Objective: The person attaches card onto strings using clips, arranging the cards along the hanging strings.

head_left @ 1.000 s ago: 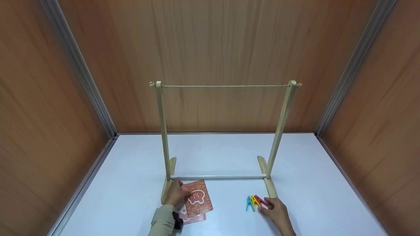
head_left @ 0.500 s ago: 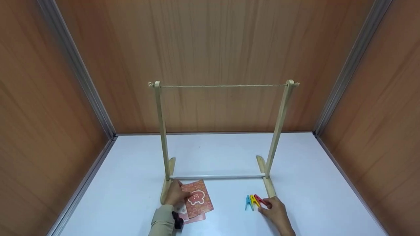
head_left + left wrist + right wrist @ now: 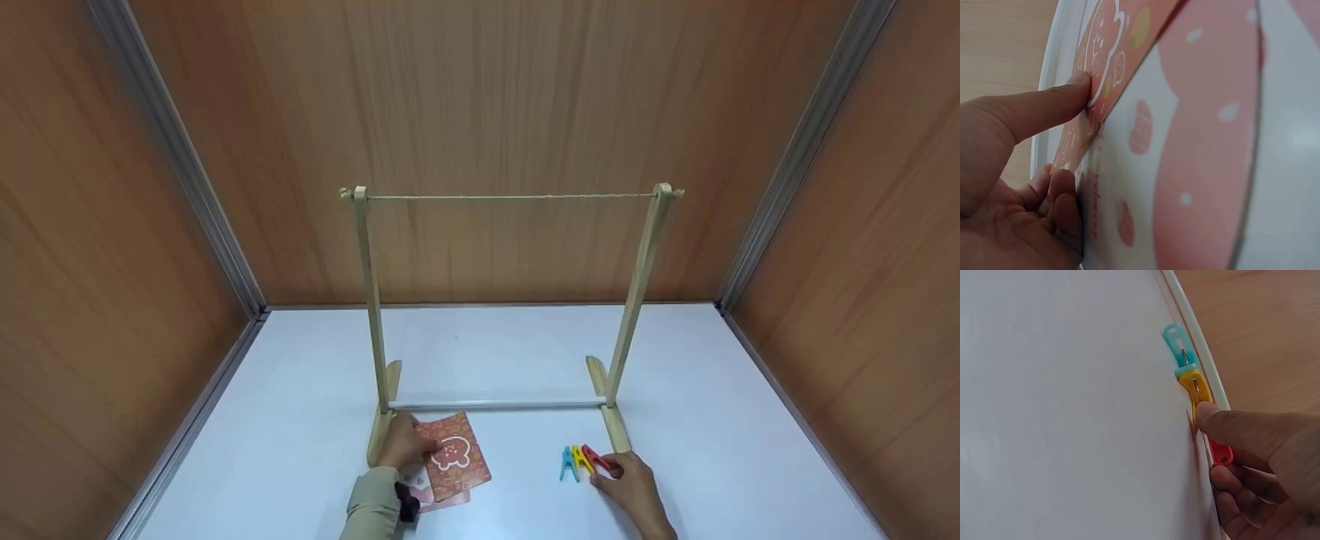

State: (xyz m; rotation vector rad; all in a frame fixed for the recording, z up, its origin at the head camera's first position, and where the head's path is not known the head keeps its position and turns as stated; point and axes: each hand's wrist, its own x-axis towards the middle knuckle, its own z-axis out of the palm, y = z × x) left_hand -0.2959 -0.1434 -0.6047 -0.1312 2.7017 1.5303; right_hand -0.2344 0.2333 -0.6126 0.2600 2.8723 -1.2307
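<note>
My left hand (image 3: 405,442) holds the red card (image 3: 457,457) with a white bear outline, its thumb on the card's face near the left edge. Partly beneath lies a pink-and-white card (image 3: 1196,169) with strawberry prints, largely covered in the head view. At right, my right hand (image 3: 631,486) pinches at a small row of clothespins on the table. Its thumb tip meets the yellow clothespin (image 3: 1195,385), while the red clothespin (image 3: 1220,453) sits between thumb and curled fingers. The blue clothespin (image 3: 1179,346) is at the far end of the row, beyond the fingers.
Behind the hands stands a wooden frame with two posts (image 3: 637,300), a string (image 3: 510,197) tied across the top and a white bar (image 3: 499,404) low down. Wood-grain panels (image 3: 495,90) enclose the white table (image 3: 300,375) on three sides.
The red card's lower right corner has swung slightly to the right under my left thumb. My right hand and the clothespins stay practically where they were.
</note>
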